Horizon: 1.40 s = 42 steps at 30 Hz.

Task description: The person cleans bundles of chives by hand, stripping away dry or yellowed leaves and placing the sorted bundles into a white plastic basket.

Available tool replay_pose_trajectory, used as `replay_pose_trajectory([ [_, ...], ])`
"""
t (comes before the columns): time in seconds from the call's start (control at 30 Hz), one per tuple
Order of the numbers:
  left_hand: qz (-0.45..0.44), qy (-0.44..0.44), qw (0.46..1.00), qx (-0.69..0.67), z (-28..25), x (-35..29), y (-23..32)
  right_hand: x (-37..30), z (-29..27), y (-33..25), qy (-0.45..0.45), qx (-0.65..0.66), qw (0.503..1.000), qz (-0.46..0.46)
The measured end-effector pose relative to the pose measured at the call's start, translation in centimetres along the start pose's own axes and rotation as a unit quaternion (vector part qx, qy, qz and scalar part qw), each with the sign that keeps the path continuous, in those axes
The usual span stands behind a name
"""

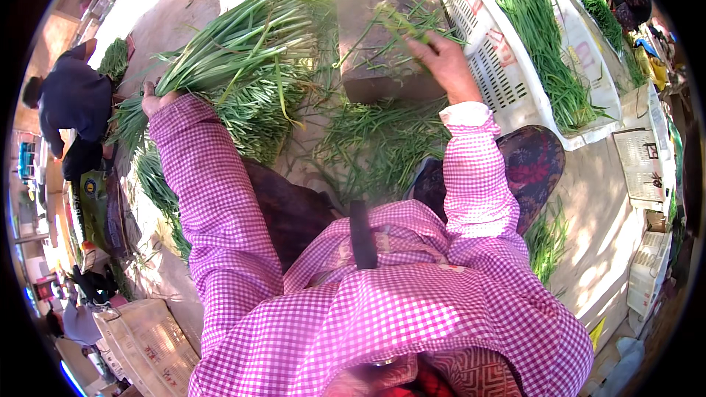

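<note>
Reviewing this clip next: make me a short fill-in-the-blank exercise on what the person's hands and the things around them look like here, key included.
1. The left hand grips a large bundle of stalks coloured ____.
2. Nearer the block than the other is the person's ____.
3. The crate beside the block is coloured ____ and holds more stalks.
4. In the picture, the block stands to the ____ of that crate.

Missing words: green; right hand; white; left.

Left hand (153,100) partly hidden by stalk bundle (243,37); stalks (397,22) at right hand (447,65) blurred, white crate (491,59) cropped
</note>
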<state>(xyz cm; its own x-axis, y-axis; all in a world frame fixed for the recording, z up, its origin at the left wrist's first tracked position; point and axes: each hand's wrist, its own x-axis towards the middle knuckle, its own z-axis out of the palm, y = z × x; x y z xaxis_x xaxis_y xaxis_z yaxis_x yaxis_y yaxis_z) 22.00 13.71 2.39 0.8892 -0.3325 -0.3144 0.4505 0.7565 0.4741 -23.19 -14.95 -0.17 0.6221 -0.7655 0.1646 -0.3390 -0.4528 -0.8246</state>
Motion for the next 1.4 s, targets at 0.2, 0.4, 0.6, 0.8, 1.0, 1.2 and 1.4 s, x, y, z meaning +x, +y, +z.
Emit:
replay_pose_trajectory([
  [0.2, 0.028, 0.007, 1.0, -0.009, 0.8, 1.2, -2.2, -2.9, 8.3, -4.4, -0.169, 0.22, 0.96, -0.035],
  [0.4, -0.001, 0.031, 0.999, -0.008, 6.1, -6.8, -7.2, -4.9, 11.2, -7.9, -0.192, 0.523, 0.816, 0.156],
  [0.6, 0.001, 0.045, 0.999, 0.014, 7.5, -8.7, -10.6, -4.5, 10.6, -9.3, -0.109, 0.583, 0.794, 0.136],
  [0.8, -0.024, 0.023, 0.999, -0.03, 6.4, -5.7, -8.2, -2.7, 7.8, -4.5, -0.206, 0.624, 0.752, 0.061],
  [1.0, -0.005, -0.013, 0.999, -0.032, 4.2, -3.2, -4.7, -0.8, 2.3, -1.7, -0.117, 0.753, 0.644, -0.057],
  [1.2, 0.019, -0.01, 0.999, -0.038, 2.1, -0.1, -2.7, -2.0, 5.6, 2.6, -0.088, -0.326, 0.941, -0.005],
  [1.4, 0.015, -0.004, 1.0, -0.019, 3.6, -3.1, -4.5, -3.2, 9.4, -2.5, -0.067, -0.076, 0.993, -0.057],
])
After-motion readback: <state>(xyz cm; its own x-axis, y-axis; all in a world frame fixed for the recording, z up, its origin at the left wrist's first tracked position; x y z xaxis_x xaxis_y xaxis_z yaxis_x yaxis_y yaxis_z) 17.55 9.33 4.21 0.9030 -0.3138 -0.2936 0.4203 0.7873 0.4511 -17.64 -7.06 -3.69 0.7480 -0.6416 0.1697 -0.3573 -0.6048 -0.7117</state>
